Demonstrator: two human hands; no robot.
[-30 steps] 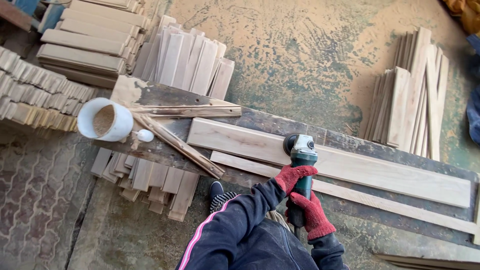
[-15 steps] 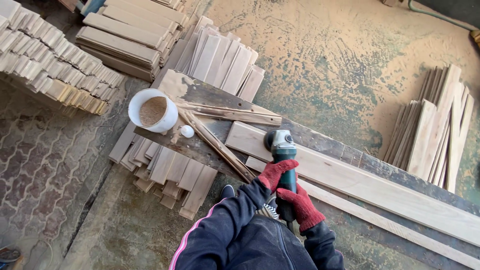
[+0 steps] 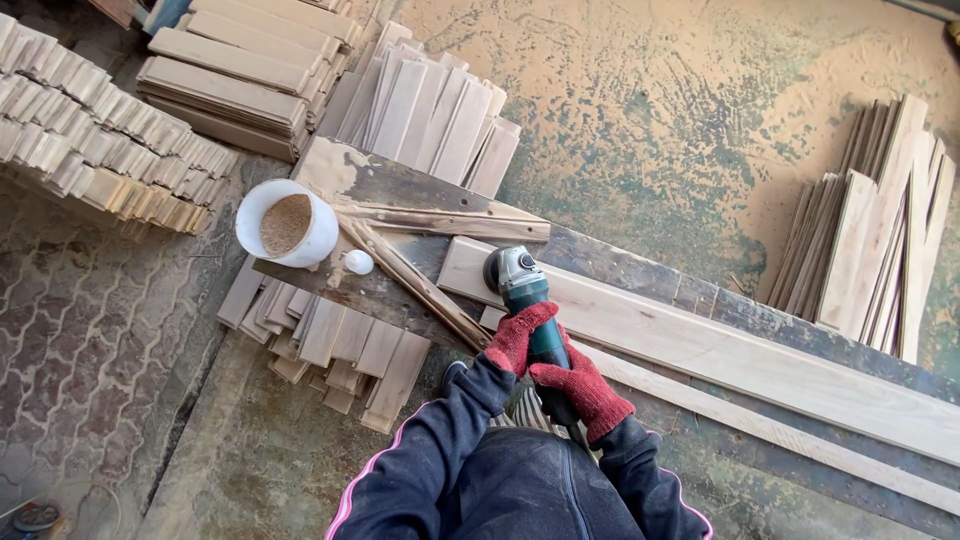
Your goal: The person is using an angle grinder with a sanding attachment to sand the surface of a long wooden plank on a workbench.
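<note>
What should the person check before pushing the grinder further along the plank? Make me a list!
1. Both hands on the tool: ok. The left hand and right hand, both in red gloves, grip the green grinder.
2. Grinder head sits on the wide plank: ok, near the plank's left end.
3. Plank held down by a clamp: cannot tell, none shows.
4. Path along the plank free of things: ok, its top is bare.
5. White bucket of sawdust out of the way: ok, it stands apart at the bench end.
6. Power cord clear of the disc: cannot tell, it is hidden.

No packages, labels, signs — (or screens)
</note>
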